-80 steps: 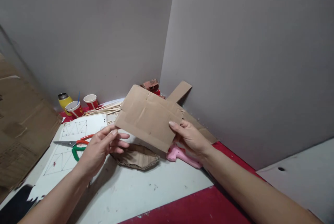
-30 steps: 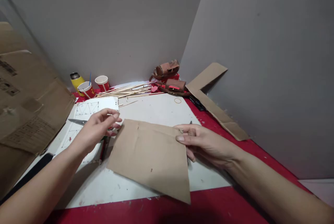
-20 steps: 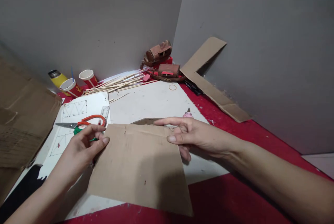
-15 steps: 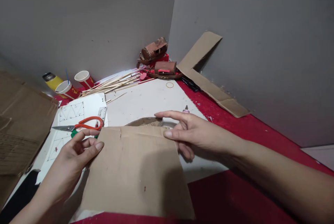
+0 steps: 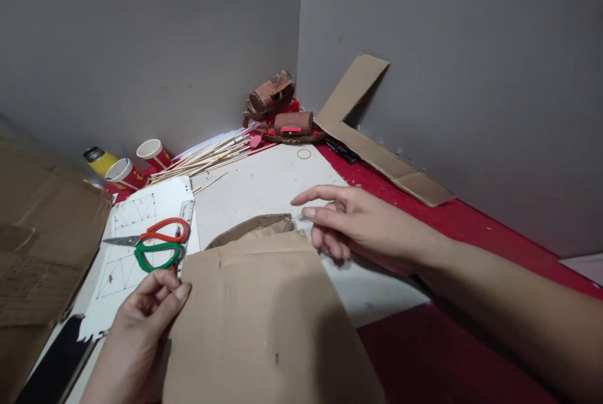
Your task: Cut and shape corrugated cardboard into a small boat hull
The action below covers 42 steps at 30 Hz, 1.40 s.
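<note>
A flat brown cardboard sheet (image 5: 264, 322) lies on the white board (image 5: 264, 184) near me. My left hand (image 5: 141, 322) pinches its left edge, thumb on top and fingers curled. My right hand (image 5: 353, 225) hovers just past the sheet's far right corner, fingers stretched out and holding nothing. A second, curved cardboard piece (image 5: 249, 231) sticks out from under the sheet's far edge, close to my right fingertips.
Scissors with red and green handles (image 5: 151, 242) lie on a gridded white paper (image 5: 136, 212) beside a ruler. Wooden sticks (image 5: 211, 152), paper cups (image 5: 151, 151), a yellow bottle (image 5: 98, 159), small brown models (image 5: 277, 105) and an L-shaped cardboard strip (image 5: 372, 140) line the walls. Big cardboard lies left.
The cardboard sheet was lowered from the air onto the board and drawn toward me. My right hand let go of its corner and opened; my left hand took the left edge.
</note>
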### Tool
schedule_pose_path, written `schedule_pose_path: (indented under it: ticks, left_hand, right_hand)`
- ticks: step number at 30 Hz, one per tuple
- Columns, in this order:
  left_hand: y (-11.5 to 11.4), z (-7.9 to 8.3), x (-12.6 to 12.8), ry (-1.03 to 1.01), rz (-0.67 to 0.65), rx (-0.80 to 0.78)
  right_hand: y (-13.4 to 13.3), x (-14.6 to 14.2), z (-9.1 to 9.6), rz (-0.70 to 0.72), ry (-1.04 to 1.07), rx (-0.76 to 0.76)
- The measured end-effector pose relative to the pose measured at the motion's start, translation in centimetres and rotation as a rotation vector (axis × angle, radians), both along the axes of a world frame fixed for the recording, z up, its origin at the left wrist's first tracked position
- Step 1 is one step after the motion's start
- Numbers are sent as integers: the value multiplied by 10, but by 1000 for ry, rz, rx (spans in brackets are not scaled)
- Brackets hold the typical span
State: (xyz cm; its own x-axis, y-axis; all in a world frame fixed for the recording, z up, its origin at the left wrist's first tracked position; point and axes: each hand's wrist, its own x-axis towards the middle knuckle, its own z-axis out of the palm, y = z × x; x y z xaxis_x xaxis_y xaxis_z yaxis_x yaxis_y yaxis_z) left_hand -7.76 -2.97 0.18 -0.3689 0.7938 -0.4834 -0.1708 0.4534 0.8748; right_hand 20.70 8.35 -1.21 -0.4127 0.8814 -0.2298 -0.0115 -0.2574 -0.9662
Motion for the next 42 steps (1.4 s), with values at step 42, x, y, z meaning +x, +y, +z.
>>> schedule_pose_path:
  ticks: [42]
  left_hand:
    - [-21, -14, 24, -10, -211, 330]
  right_hand:
    - [-9, -1, 2, 98, 83, -305]
